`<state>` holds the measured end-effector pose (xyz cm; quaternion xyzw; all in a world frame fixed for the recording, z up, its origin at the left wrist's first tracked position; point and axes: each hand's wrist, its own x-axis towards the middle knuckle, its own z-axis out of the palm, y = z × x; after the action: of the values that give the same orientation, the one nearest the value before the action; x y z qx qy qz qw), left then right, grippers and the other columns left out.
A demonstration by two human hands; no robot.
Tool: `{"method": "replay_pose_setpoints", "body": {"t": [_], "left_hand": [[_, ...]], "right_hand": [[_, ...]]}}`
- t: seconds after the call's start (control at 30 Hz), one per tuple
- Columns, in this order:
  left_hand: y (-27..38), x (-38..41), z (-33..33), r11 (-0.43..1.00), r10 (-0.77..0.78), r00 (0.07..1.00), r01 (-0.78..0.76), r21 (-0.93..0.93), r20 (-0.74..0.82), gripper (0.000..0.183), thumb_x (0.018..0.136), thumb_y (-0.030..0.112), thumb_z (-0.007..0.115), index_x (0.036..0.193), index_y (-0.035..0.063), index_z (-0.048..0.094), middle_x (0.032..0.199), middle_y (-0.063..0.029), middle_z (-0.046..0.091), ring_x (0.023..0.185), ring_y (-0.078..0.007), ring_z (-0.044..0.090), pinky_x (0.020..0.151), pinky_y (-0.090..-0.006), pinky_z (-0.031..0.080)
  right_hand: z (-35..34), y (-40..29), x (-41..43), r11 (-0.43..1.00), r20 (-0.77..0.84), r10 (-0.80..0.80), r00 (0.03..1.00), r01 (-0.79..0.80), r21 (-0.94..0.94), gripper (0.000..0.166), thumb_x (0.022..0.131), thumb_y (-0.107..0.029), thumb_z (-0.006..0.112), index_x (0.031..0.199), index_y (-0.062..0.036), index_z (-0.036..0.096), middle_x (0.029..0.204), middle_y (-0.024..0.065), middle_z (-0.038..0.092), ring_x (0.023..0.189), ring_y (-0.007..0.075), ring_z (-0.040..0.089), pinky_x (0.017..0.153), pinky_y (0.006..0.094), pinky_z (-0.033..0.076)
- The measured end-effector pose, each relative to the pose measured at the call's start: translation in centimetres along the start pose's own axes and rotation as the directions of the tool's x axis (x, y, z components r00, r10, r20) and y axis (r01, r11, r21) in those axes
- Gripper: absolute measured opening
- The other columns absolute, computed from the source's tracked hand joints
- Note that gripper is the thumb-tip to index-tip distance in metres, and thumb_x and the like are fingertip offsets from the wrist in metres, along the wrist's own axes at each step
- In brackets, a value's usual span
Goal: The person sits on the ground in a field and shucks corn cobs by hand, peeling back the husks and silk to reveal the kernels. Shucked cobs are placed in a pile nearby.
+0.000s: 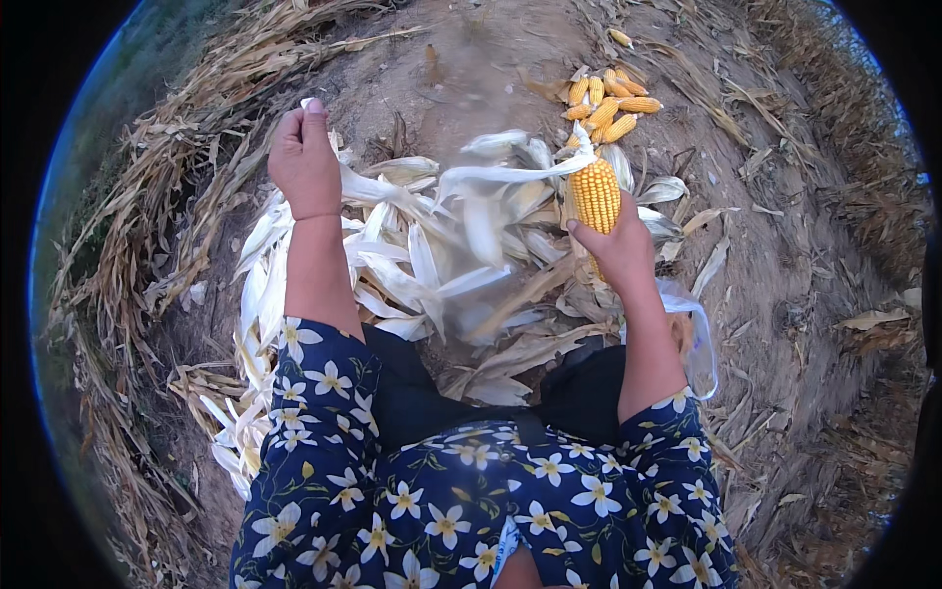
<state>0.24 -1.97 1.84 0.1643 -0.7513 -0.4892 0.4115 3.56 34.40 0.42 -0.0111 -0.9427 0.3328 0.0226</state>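
An ear of yellow corn (596, 195) stands nearly upright in my right hand (622, 247), its kernels bare. Pale husk leaves (508, 174) are still joined at its top end and trail to the left. My left hand (305, 158) is raised at the upper left, its fingers closed with the thumb on top; a small white bit (306, 103) shows at the thumb tip, probably husk. Between and below the hands lies a spread of loose whitish corn husks (397, 272). Beyond my right hand several husked ears of corn (603, 114) lie heaped on the soil.
Dry corn stalks (176, 140) are piled along the left side. A thin clear plastic bag (695, 331) lies by my right forearm. One ear of corn (620, 38) rests apart, farther up. Dry leaves and stalks litter the bare soil (765, 272) at the right.
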Motion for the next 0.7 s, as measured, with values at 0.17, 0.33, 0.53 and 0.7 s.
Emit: {"method": "replay_pose_setpoints", "body": {"t": [0.17, 0.33, 0.53, 0.7], "left_hand": [[-3.5, 2.9, -4.3, 0.526, 0.298, 0.953, -0.214, 0.823, 0.057, 0.034, 0.087, 0.036, 0.063, 0.107, 0.0089, 0.068, 0.088, -0.0146, 0.067, 0.079, -0.0327, 0.064, 0.074, -0.0437, 0.050], [0.0, -1.5, 1.0, 0.982, -0.174, 0.819, 0.102, 0.159, 0.547, 0.052, 0.085, 0.035, 0.068, 0.121, -0.0018, 0.059, 0.111, -0.0163, 0.065, 0.105, -0.0227, 0.061, 0.091, -0.0326, 0.046], [6.8, -9.5, 5.6, 0.759, -0.244, 0.288, 0.651, -0.002, 0.926, 0.048, 0.088, 0.035, 0.069, 0.122, 0.0052, 0.051, 0.109, -0.0054, 0.059, 0.100, -0.0127, 0.056, 0.084, -0.0267, 0.045], [7.6, -11.1, 6.2, 0.692, -0.367, 0.237, 0.716, 0.093, 0.899, 0.044, 0.086, 0.038, 0.072, 0.109, 0.0081, 0.048, 0.101, -0.0024, 0.053, 0.089, -0.0104, 0.054, 0.078, -0.0260, 0.047]], "right_hand": [[-0.8, 0.9, 0.4, 0.997, 0.008, 0.074, 0.997, -0.073, -0.029, 0.075, 0.070, -0.042, 0.077, 0.127, -0.0044, 0.046, 0.101, 0.0215, 0.066, 0.094, 0.0378, 0.065, 0.080, 0.0447, 0.050], [0.5, -0.5, -0.3, 0.994, 0.019, -0.036, 0.999, 0.038, -0.105, 0.071, 0.070, -0.036, 0.075, 0.129, -0.0089, 0.045, 0.105, 0.0193, 0.065, 0.095, 0.0386, 0.064, 0.080, 0.0464, 0.050], [0.9, -2.3, -1.2, 0.987, 0.068, -0.072, 0.995, 0.080, -0.137, 0.072, 0.071, -0.041, 0.075, 0.128, -0.0095, 0.047, 0.106, 0.0192, 0.065, 0.097, 0.0379, 0.063, 0.081, 0.0448, 0.050], [1.7, -2.2, -1.8, 0.970, 0.062, -0.167, 0.984, 0.175, -0.169, 0.070, 0.069, -0.033, 0.078, 0.128, -0.0103, 0.048, 0.107, 0.0169, 0.064, 0.096, 0.0362, 0.063, 0.080, 0.0449, 0.050]]}}
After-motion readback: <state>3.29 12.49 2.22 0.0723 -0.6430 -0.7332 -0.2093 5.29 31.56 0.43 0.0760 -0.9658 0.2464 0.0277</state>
